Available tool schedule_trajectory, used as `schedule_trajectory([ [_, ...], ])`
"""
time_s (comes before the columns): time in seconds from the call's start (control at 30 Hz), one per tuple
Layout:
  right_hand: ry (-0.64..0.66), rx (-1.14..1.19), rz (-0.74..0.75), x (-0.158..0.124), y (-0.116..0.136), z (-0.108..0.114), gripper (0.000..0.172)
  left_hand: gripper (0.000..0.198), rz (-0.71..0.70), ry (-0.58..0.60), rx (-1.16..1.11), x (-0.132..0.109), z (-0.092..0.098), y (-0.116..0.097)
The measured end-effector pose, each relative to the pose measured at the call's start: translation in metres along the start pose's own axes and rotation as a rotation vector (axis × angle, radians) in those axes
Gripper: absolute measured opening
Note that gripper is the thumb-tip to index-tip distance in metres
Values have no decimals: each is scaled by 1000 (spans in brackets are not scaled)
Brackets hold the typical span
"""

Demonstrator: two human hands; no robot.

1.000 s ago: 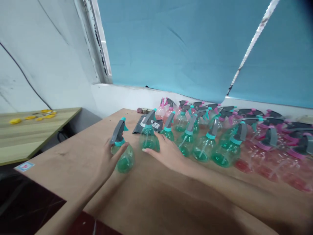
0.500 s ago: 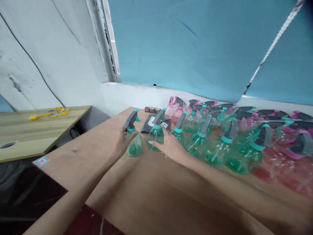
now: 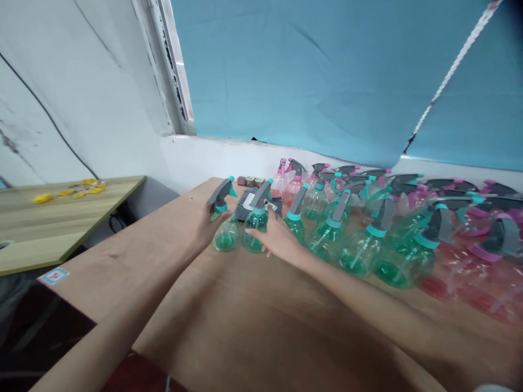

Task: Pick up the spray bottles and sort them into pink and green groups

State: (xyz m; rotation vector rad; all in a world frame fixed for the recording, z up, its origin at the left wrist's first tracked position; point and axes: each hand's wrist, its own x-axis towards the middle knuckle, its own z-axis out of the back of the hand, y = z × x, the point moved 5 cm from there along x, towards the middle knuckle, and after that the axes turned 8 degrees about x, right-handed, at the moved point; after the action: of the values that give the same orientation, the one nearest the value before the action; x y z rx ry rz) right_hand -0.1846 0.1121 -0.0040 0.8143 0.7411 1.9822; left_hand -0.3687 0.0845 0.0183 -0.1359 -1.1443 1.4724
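Observation:
A clear green spray bottle (image 3: pixel 226 239) with a grey and turquoise trigger head stands at the left end of a row on the table. My left hand (image 3: pixel 206 224) is closed round its neck from the left, thumb across the front. Just right of it is a second green spray bottle (image 3: pixel 254 231). My right hand (image 3: pixel 281 237) is at that bottle's right side, with thumb and index finger apart; the thumb reaches across its front, and whether it touches cannot be made out. Behind these two lies a dark grey packet (image 3: pixel 242 211) with a white label.
Several more green spray bottles (image 3: pixel 355 256) and pink spray bottles (image 3: pixel 490 277) crowd the right side. Small blocks (image 3: pixel 250 181) sit by the wall. Yellow pieces (image 3: pixel 43 198) lie on a separate desk (image 3: pixel 36 234) at left. A sticker (image 3: pixel 55 275) marks the table corner.
The view has shifted slightly. My right hand's index finger now points up more and its thumb is lifted higher on the second bottle. My left hand stays on the leftmost bottle.

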Motion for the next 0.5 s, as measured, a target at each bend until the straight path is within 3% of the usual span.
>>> schedule_trajectory([
  [0.17,72,82,-60,0,0,-6,80,30,-2,4,-4,2,-4,1],
  [0.5,62,57,-56,-6,5,0,73,38,4,-11,73,-3,-2,5],
])
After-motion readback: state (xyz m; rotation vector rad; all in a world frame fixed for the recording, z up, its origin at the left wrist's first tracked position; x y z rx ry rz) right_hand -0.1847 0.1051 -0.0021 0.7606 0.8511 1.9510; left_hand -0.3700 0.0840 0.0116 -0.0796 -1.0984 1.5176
